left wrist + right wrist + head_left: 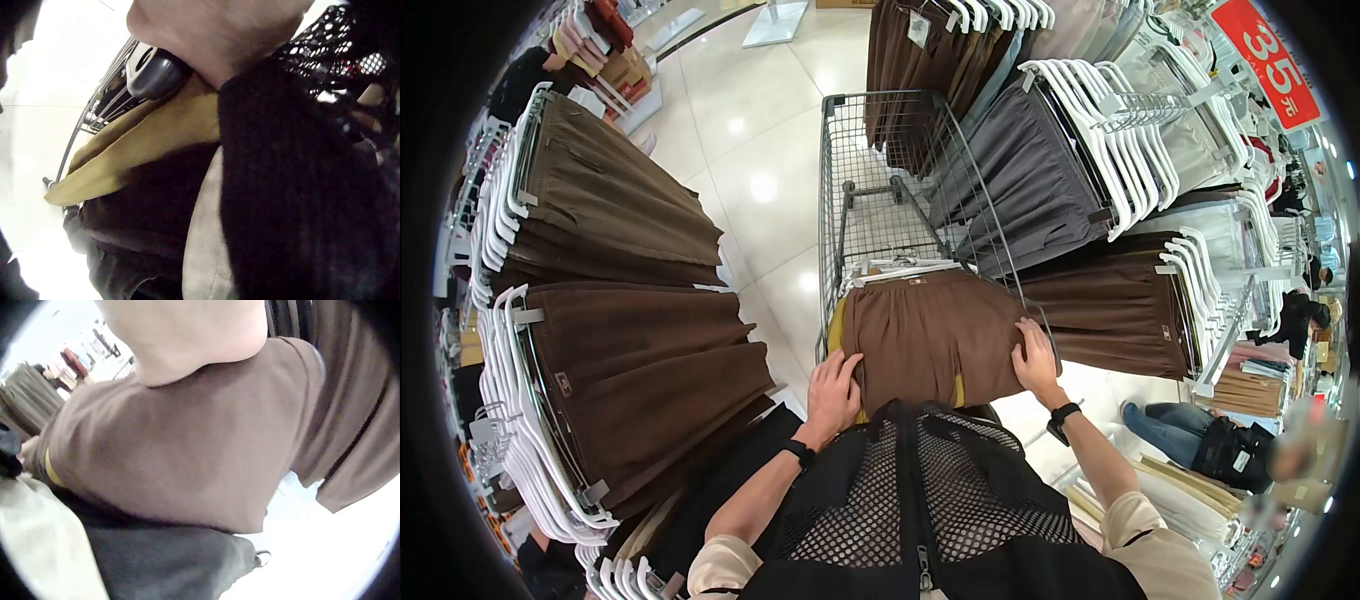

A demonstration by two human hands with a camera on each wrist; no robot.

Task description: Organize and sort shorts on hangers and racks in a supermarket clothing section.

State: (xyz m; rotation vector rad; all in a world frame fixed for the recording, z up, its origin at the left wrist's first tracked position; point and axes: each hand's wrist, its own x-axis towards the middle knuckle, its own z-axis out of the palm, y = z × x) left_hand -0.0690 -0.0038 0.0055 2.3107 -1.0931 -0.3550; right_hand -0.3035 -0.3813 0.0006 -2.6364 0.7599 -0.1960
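A pair of brown trousers [930,325] lies draped over the near end of a wire shopping cart [830,180], its waistband towards the basket. Mustard-yellow cloth [836,325] shows from under its left edge. My left hand [833,388] rests at that left edge with spread fingers, right beside the grey end of the cart handle [153,78] in the left wrist view. At the opposite edge, my right hand [1036,358] lies over the brown cloth with fingers pointing forward. Black and beige cloth hangs below the yellow in the left wrist view. The fingertips are hidden in both wrist views.
Racks of brown trousers [640,350] on white hangers stand close on the left. To the right hang grey trousers [1025,170] and more brown trousers [1100,305], close against the cart. Tiled floor [750,150] runs ahead on the left. A seated person [1190,435] is at the right.
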